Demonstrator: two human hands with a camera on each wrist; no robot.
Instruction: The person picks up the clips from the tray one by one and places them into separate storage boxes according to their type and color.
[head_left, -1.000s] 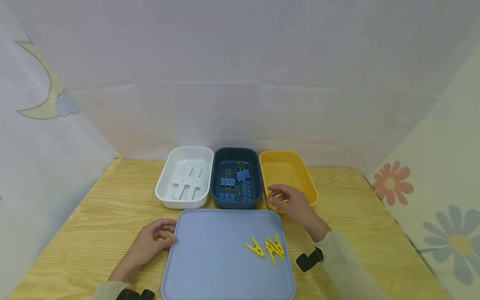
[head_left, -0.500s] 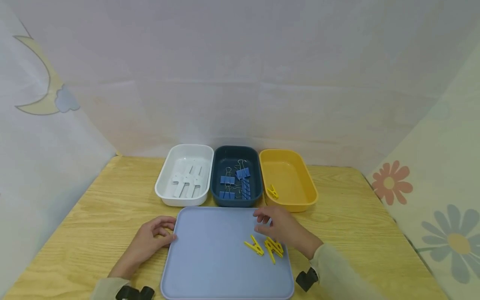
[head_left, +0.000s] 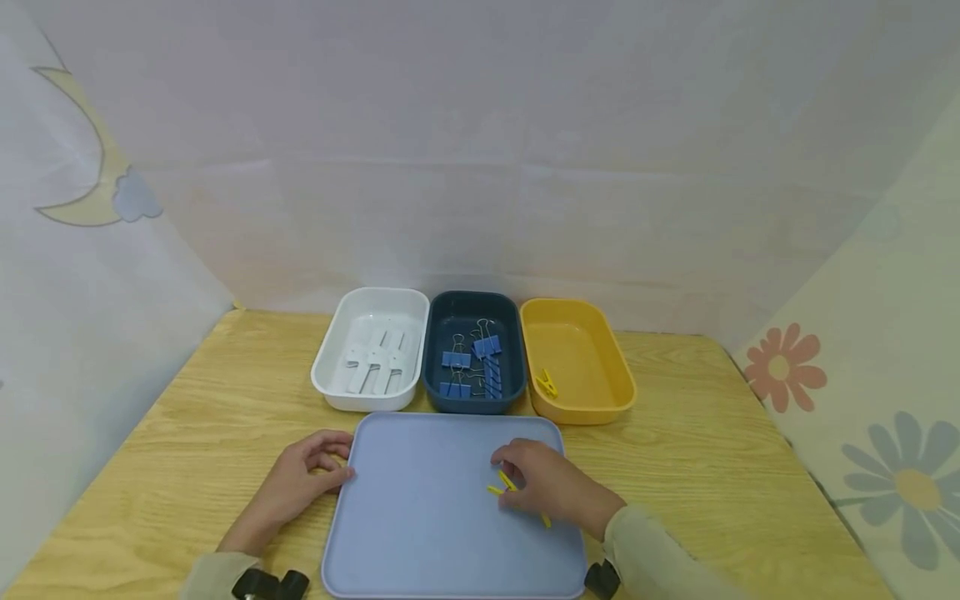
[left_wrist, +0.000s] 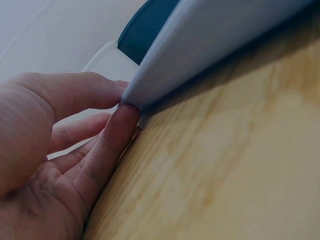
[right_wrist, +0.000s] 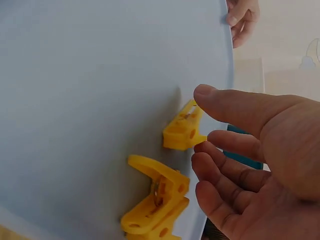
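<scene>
In the head view my left hand (head_left: 298,479) is at the left rim of a pale blue tray (head_left: 420,525); up close, thumb and forefinger pinch that rim (left_wrist: 165,55). My right hand (head_left: 553,485) hovers low over the tray's right half. In the right wrist view its thumb and fingers are spread around a single yellow clothespin (right_wrist: 182,131), with a gap between thumb and fingertips. Two more yellow clothespins (right_wrist: 156,197) lie together beside it, mostly covered by the hand from above. Another clothespin (head_left: 547,382) lies in the yellow bin (head_left: 581,342).
Behind the tray stand three bins in a row. The white bin (head_left: 382,304) holds several white clip-like pieces (head_left: 375,362); the dark blue bin (head_left: 472,304) holds several blue binder clips (head_left: 456,359). All rest on a wooden table (head_left: 705,450) before a fabric backdrop (head_left: 480,167).
My right hand has come back from the yellow bin, where a clothespin now lies, and down to the single clothespin on the tray. The left hand stays at the rim.
</scene>
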